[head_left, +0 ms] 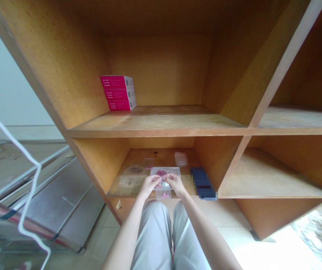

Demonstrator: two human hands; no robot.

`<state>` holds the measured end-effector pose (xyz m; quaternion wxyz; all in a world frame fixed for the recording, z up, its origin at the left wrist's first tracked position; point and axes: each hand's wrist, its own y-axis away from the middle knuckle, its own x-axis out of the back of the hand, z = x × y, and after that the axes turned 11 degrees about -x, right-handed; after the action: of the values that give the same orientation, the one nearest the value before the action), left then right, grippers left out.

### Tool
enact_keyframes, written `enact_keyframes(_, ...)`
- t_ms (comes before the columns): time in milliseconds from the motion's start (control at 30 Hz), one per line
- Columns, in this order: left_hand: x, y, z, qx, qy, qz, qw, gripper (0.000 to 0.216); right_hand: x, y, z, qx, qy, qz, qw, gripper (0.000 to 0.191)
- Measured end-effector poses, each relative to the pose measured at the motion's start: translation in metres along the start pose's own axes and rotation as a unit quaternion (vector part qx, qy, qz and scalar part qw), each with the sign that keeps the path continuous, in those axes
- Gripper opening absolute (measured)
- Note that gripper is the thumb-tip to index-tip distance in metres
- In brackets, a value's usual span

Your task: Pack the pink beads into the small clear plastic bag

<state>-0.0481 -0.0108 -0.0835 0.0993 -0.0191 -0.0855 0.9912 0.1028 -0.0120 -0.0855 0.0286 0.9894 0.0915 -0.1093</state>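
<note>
My left hand [149, 184] and my right hand [175, 183] meet over a small clear plastic bag [163, 194] on the front of the lower wooden shelf [127, 183]. Both pinch the bag's top edge. Small pink beads [161, 173] lie in a flat clear bag just behind my fingers, and a few more pink beads [165, 195] show inside the bag near the shelf edge. My forearms reach in from below, over my grey trousers.
A dark blue flat object [202, 183], partly blurred, lies to the right of my hands. Another clear bag [180, 158] sits further back. Three stacked pink boxes [118, 93] stand on the upper shelf. Metal sheets [51, 202] and a white cable [23, 187] lie left.
</note>
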Motion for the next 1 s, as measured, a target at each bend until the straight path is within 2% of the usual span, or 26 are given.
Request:
enact_keyframes(367, -0.0001, 0.0005, 0.0003, -0.001, 0.003, -0.002, 1.000, 0.032, 0.0012, -0.0004, 0.0012, 0.000, 0.017, 0.001, 1.000, 0.021)
enact_keyframes(800, -0.0002, -0.0002, -0.0038, 0.010, -0.011, 0.000, 1.000, 0.033, -0.0005, -0.0032, 0.0060, -0.033, 0.023, 0.020, 0.999, 0.025)
enact_keyframes(1000, 0.0012, -0.0007, -0.0070, -0.001, -0.009, -0.003, 1.000, 0.033, -0.0015, -0.0010, 0.0015, -0.037, 0.010, -0.001, 0.999, 0.022)
